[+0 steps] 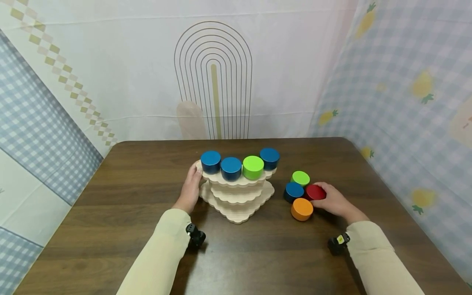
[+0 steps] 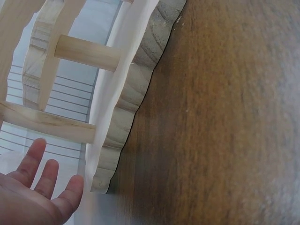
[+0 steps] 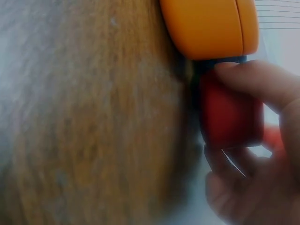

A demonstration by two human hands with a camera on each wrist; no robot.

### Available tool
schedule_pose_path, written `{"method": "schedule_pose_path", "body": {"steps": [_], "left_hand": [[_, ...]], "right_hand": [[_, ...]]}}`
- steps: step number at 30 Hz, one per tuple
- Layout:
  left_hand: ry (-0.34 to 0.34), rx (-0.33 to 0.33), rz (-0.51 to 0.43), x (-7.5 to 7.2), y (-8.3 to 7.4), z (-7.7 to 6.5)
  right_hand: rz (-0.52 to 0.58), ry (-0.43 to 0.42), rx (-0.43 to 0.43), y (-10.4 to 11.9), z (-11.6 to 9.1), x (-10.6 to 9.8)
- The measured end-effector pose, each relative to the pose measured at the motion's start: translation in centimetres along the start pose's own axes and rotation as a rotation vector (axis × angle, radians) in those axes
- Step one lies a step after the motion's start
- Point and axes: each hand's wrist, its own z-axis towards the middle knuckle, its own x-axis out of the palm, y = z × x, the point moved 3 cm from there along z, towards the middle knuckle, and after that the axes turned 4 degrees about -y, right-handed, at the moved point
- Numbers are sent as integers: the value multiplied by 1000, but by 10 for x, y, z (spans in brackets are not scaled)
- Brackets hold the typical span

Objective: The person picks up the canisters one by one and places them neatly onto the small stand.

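1. This is looking like a table corner screened off with cloth; the pictures are not showing whether it belongs to a home, a studio or a lab.
2. A brown wood-grain table [image 1: 258,258] is standing right against the hangings.
3. A white cloth [image 1: 287,82] is hanging behind it, showing crease lines and a printed arch [image 1: 215,86].
4. A blue checked cloth [image 1: 398,110] with yellow pineapples [image 1: 423,197] is closing the right side; more blue checks [image 1: 33,94] are covering the left.
5. Small black cameras [image 1: 196,236] are sitting at a person's cuffs, suggesting a recording spot.
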Motion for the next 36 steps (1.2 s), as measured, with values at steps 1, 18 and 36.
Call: {"method": "schedule_pose_path", "body": {"steps": [1,18,36], "left_hand": [[1,0,-2,0,0,0],[11,-25,-17,0,1,0],[0,13,4,0,1,1]], "right_hand": [[1,-12,0,-1,-1,-1],[-1,-182,-37,15,-17,-17],[90,-199,-67,62,-19,-4]]}}
